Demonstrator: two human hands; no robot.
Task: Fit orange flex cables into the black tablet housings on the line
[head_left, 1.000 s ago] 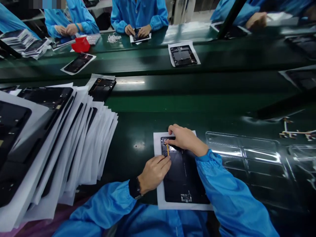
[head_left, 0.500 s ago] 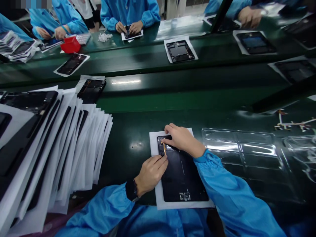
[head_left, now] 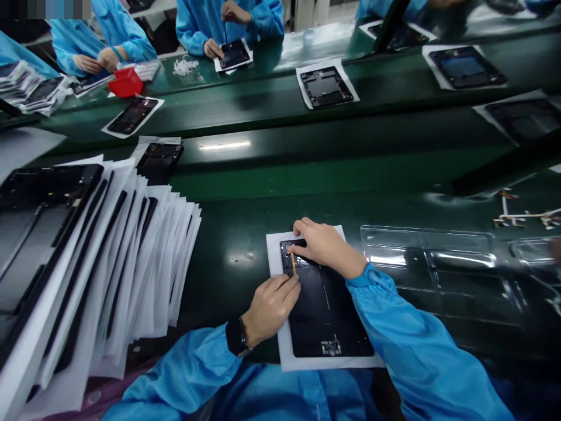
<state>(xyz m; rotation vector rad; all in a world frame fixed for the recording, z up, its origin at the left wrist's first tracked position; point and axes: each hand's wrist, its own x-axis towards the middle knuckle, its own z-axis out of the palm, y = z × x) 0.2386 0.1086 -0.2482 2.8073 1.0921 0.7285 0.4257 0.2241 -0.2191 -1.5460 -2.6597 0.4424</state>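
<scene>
A black tablet housing (head_left: 328, 316) lies face up on a white paper sheet (head_left: 287, 358) right before me. Near its upper left corner runs a thin orange flex cable (head_left: 294, 263). My left hand (head_left: 272, 304), a dark watch on its wrist, pinches the cable's lower end. From the upper right, my right hand (head_left: 322, 245) rests over the housing's top edge. Its fingers are bent, and one fingertip is at the cable's upper end. The exact contact under that fingertip is hidden.
At left leans a tall stack of paper-wrapped tablet housings (head_left: 144, 257). A clear plastic tray (head_left: 429, 257) and loose flex cables (head_left: 511, 216) are at right. Beyond, more housings (head_left: 326, 86) lie on the green line, with a red bin (head_left: 125, 82). Co-workers in blue sit opposite.
My hands keep nearly the same hold on the cable. On the stack at left, the top sheet and housing have shifted, baring a grey interior. A co-worker opposite has raised one hand with a thin tool.
</scene>
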